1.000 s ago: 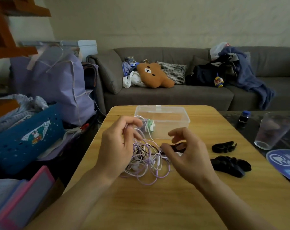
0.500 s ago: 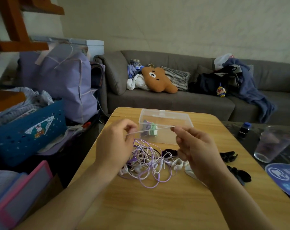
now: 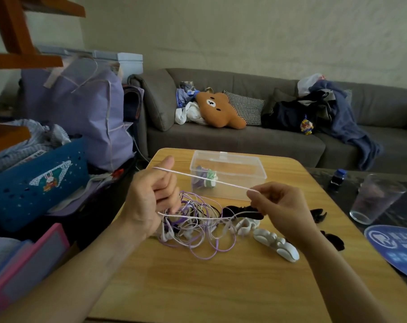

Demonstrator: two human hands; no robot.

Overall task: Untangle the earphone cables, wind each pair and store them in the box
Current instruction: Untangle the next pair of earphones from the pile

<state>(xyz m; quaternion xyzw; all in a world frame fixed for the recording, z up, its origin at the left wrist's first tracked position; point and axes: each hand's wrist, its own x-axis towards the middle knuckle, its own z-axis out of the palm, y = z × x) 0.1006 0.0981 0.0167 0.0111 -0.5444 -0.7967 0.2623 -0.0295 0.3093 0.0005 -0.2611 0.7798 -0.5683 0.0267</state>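
Table point(image 3: 221, 287): left hand point(image 3: 149, 201), right hand point(image 3: 279, 206) stretch cable point(image 3: 207, 180).

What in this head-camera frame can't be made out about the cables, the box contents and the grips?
- Tangled purple and white earphone cables: number of pairs unclear; strands overlap.
- Wound bundle in the clear plastic box: too small to count.
- Left hand: curled fingers hide the cable held.
- Black clips: partly behind right hand.
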